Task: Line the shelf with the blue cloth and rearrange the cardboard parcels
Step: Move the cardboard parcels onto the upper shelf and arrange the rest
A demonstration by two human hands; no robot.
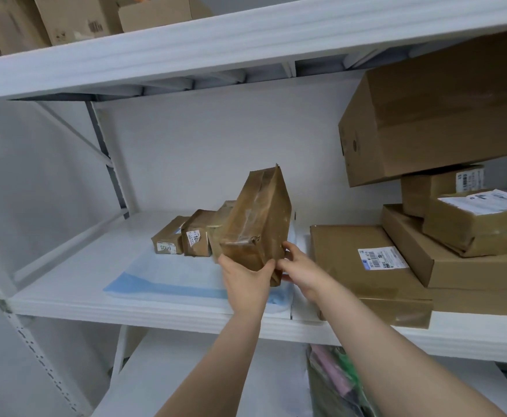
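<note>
Both arms reach up to the shelf (162, 314). The left hand (244, 278) and right hand (299, 267) clasp the near end of a taped brown parcel (256, 224), tilted upward just above the blue cloth (162, 281); three small parcels (192, 234) stand just beyond the left hand.

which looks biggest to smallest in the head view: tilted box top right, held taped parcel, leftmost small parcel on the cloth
1. tilted box
2. held taped parcel, enlarged by nearness
3. leftmost small parcel
</note>
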